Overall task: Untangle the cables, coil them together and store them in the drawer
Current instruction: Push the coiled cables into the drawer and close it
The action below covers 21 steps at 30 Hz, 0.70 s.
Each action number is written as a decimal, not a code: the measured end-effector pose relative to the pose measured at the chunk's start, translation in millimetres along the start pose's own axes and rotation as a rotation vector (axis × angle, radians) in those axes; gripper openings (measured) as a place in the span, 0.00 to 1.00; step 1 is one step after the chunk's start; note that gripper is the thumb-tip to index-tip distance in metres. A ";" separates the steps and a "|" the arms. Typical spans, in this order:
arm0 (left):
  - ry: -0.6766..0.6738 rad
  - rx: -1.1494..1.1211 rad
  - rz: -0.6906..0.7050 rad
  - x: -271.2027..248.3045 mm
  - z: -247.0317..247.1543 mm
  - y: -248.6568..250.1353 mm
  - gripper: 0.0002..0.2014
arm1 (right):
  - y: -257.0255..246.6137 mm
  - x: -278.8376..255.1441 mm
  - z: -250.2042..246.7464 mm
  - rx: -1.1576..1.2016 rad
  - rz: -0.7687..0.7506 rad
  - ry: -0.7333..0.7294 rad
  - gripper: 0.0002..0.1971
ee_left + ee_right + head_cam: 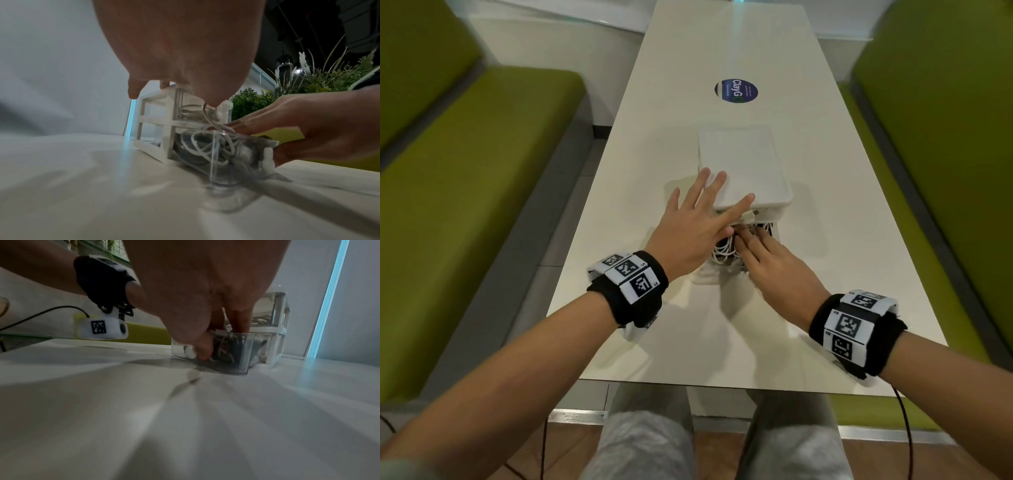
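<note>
The storing step looks to be in hand: the cables (726, 251), white and dark ones in a loose bundle, already lie inside the clear lower drawer (242, 155), which is pulled out toward the near side of the small white drawer unit (743, 164) in the middle of the table (654, 342). The left hand (695, 219) lies flat and spread on the unit's near left top corner, fingers straight, holding nothing. The right hand (774, 263) reaches into the drawer from the near right, its fingers (238, 319) straight and pressing the bundle down, thumb at the white knob on the drawer front. One white loop (209, 118) rises above the rim, so the next move likely calls for tucking it in, then pushing the drawer shut while the left hand steadies the unit
</note>
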<state>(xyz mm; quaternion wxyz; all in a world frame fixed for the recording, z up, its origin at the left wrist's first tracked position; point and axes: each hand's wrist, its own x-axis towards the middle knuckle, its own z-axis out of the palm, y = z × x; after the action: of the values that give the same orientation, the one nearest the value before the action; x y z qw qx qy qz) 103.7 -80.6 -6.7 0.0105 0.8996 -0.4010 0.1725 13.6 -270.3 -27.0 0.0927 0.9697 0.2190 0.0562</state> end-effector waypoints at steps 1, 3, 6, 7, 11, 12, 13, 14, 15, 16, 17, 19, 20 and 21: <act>0.000 0.009 0.015 -0.7 -0.5 -1.1 0.26 | -0.8 -0.3 2.0 0.002 -0.001 0.002 0.33; -0.008 0.019 0.033 -1.1 -2.6 -2.9 0.34 | 0.2 -0.9 4.7 0.039 0.003 0.007 0.35; 0.003 0.041 0.025 -0.8 -2.4 -1.1 0.43 | 4.3 -2.0 5.6 0.175 0.046 0.028 0.39; 0.022 0.037 0.022 -0.9 -0.8 -0.2 0.43 | 5.6 -1.8 5.9 0.219 0.054 0.031 0.39; 0.063 -0.041 0.081 -1.7 7.3 -2.9 0.43 | 10.6 0.7 0.8 0.294 0.054 0.065 0.37; 0.068 -0.057 0.101 -0.6 8.4 -5.0 0.42 | 12.3 1.1 -1.5 0.300 0.049 0.070 0.36; 0.065 -0.070 0.110 1.0 8.6 -6.5 0.39 | 13.8 1.3 -4.1 0.309 0.038 0.077 0.35; 0.059 -0.082 0.109 2.6 8.2 -7.4 0.36 | 15.9 1.6 -6.6 0.326 0.027 0.082 0.34; 0.051 -0.090 0.102 3.5 7.5 -7.6 0.34 | 18.3 2.0 -8.4 0.340 0.013 0.087 0.33; 0.042 -0.094 0.099 3.5 6.6 -7.7 0.32 | 20.4 2.3 -9.3 0.342 0.003 0.095 0.32; 0.035 -0.093 0.105 3.5 5.0 -8.2 0.31 | 22.0 2.6 -8.5 0.332 -0.002 0.105 0.31; 0.019 -0.082 0.131 3.2 2.2 -10.4 0.29 | 22.3 2.1 -6.7 0.300 -0.001 0.111 0.30; 0.015 -0.073 0.144 3.3 0.6 -11.7 0.28 | 21.9 1.2 -4.4 0.268 0.002 0.115 0.29; 0.012 -0.065 0.154 3.5 -1.0 -12.5 0.25 | 21.5 0.3 -1.5 0.217 0.001 0.126 0.28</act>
<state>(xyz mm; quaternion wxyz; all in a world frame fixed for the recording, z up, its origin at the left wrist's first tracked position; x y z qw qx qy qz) 114.6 -74.5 -3.1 0.0288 0.8642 -0.4743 0.1652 22.6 -289.0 -21.1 -0.0269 0.9686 0.2288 0.0931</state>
